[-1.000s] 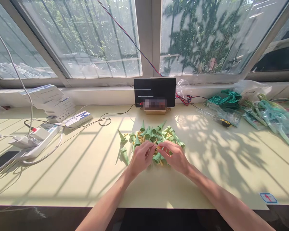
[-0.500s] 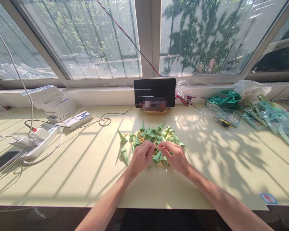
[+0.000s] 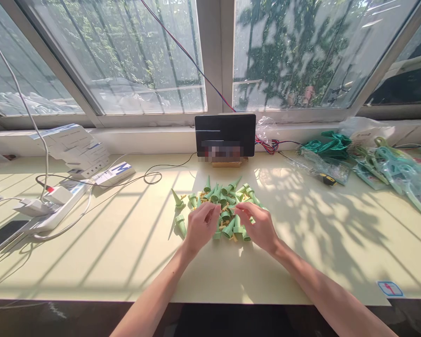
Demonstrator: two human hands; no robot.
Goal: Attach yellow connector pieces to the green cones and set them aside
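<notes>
A heap of green plastic cone-shaped spikes (image 3: 228,229) lies on the table, mixed with small yellow pieces (image 3: 234,238). Over its left part my left hand (image 3: 201,227) is pinched, thumb and forefinger together. Facing it from the right, my right hand (image 3: 259,227) also has its fingertips drawn together above the heap. A short gap separates the two pinches. What sits between the fingertips is too small to make out. A cone standing on its wide base (image 3: 177,200) and another lying tilted (image 3: 180,224) rest left of the heap.
Behind the heap a black tablet (image 3: 225,128) leans on a small stand. To the left are a power strip (image 3: 61,206) with plugs and cables, a white box (image 3: 114,174) and a phone (image 3: 3,236). Plastic bags of green parts (image 3: 403,173) and a tape measure (image 3: 327,179) lie right.
My hands were nearly touching over a small yellow piece. They have drawn slightly apart and up, and that piece no longer shows clearly between them.
</notes>
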